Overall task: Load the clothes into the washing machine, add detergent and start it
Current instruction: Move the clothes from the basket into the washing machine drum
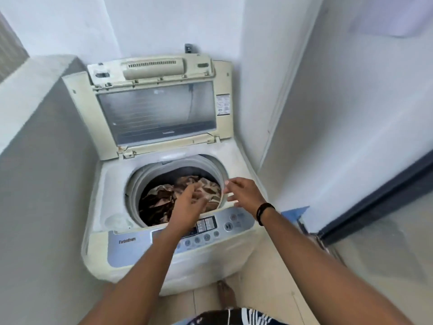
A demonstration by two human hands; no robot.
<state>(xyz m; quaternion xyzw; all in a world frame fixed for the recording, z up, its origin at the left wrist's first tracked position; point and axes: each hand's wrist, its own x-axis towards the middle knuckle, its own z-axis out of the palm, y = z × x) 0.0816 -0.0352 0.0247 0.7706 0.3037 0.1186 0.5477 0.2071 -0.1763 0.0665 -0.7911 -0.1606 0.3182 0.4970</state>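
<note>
head view: I'm looking down into the washing machine [164,174], lid [159,109] propped up at 12 o'clock.
clothes: brown patterned clothes [164,198] already sit inside the drum, dead centre.
left hand: left hand [189,202] hangs over the drum's 5 o'clock edge, fingers loosely spread, gripping nothing as far as I can see.
right hand: right hand [243,192] at the rim's 3 o'clock, fingers apart and empty.
panel: control panel [210,228] at 6 o'clock, untouched I'd guess.
how I'd do it: push the fabric down evenly below the rim so nothing snags, then go for detergent.
</note>
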